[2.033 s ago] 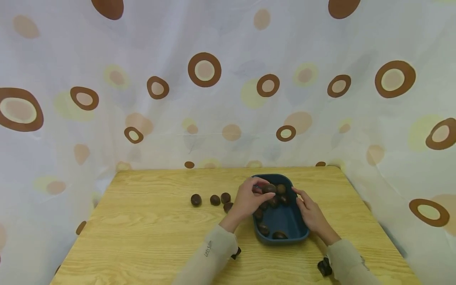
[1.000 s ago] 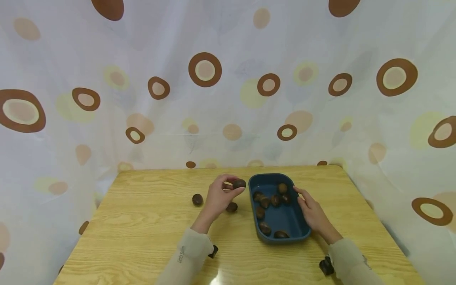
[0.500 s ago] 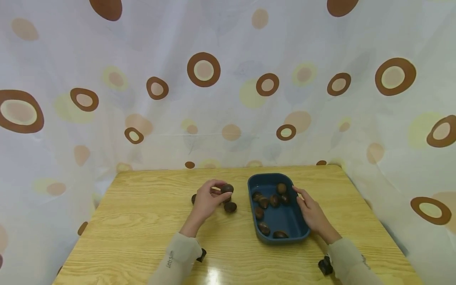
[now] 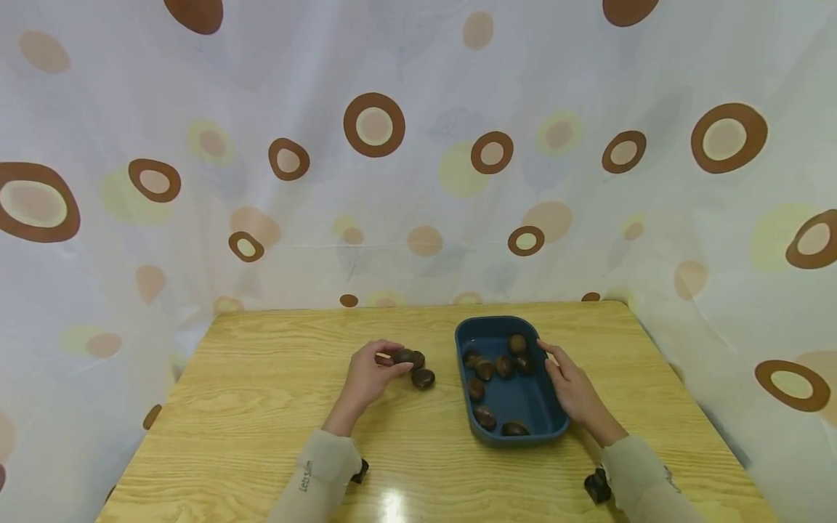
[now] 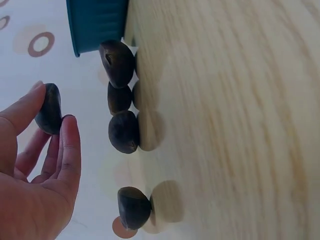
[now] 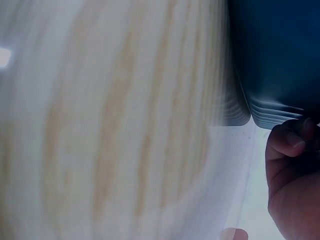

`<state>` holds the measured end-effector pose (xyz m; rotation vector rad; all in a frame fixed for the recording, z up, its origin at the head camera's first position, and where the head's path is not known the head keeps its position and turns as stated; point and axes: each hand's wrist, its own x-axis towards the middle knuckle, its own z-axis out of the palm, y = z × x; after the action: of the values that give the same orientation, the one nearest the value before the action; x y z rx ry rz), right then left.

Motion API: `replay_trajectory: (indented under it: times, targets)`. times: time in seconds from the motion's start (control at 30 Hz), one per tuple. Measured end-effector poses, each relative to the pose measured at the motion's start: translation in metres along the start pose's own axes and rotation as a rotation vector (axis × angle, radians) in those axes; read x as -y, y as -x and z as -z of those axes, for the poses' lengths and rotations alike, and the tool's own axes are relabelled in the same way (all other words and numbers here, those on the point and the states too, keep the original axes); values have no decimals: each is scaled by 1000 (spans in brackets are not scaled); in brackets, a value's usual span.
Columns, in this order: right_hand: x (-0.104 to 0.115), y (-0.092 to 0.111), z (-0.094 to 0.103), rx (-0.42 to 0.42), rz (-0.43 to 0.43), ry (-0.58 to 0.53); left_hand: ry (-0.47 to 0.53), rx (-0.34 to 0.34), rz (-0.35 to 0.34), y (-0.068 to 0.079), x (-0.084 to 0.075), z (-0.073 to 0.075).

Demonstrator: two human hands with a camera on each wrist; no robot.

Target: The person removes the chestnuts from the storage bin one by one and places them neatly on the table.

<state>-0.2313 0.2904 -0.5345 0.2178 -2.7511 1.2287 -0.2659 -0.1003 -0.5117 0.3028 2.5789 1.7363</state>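
My left hand (image 4: 366,376) pinches a dark brown chestnut (image 5: 49,109) between thumb and fingers, raised left of the box. In the left wrist view several more chestnuts stand on the table: three in a close row, with a glossy chestnut (image 5: 118,64) nearest the box, and a lone chestnut (image 5: 134,208) apart from them. The head view shows one chestnut (image 4: 423,378) just right of the held one; the hand hides others. My right hand (image 4: 577,396) holds the right side of a dark blue box (image 4: 523,407), its fingers at the rim.
Several chestnuts lie inside the box, one lighter brown chestnut (image 4: 517,343) near its far end. The light wooden table (image 4: 261,421) ends at a patterned curtain (image 4: 418,181) behind and at both sides. Black wrist devices show below both cuffs.
My left hand has carried the chestnut leftward from over the box, then lowered it beside the other chestnuts on the table. The right hand stays on the box.
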Motion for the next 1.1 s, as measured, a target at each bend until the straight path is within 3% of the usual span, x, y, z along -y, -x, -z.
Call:
replay_trajectory:
  times: [0.57, 1.1]
  targets:
    - [-1, 1, 0, -2, 10, -7, -172, 35, 38, 3, 18, 0]
    - [0, 0, -1, 1, 0, -17, -262, 54, 51, 3, 19, -2]
